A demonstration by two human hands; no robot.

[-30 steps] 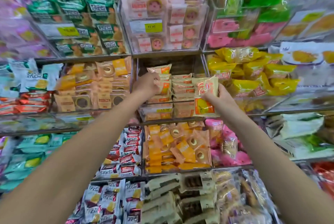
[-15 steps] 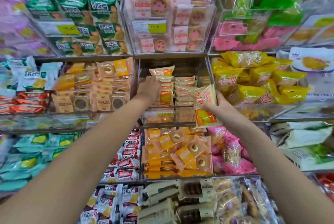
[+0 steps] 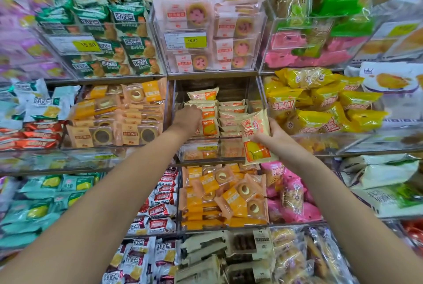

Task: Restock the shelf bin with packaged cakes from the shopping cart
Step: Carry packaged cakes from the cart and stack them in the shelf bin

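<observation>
both forearms reach up from the bottom of the view toward the clear shelf bin (image 3: 229, 139) at the middle of the rack. nearest, just right of the bin's front wall, the right hand (image 3: 273, 138) grips a cream packaged cake (image 3: 256, 137) by its right edge, fingers curled behind it and thumb on the front; the pack stands with its long axis nearly upright, top tipped slightly toward the bin, its lower half hanging in front of the wall. the bin's open top lies up and to the left of this pack, so the coming move looks like a short lift over the wall and leftward onto the stacks. farther in, the left hand (image 3: 187, 117) is inside the bin with fingers curled against the left stack of matching cakes (image 3: 207, 114); whether it pinches one i cannot tell. the right hand seems the likelier one to place next. around the bin, neighbouring bins hold yellow snack bags (image 3: 320, 105) to the right and orange-labelled ring cakes (image 3: 128, 112) to the left. the shopping cart is not in view.
</observation>
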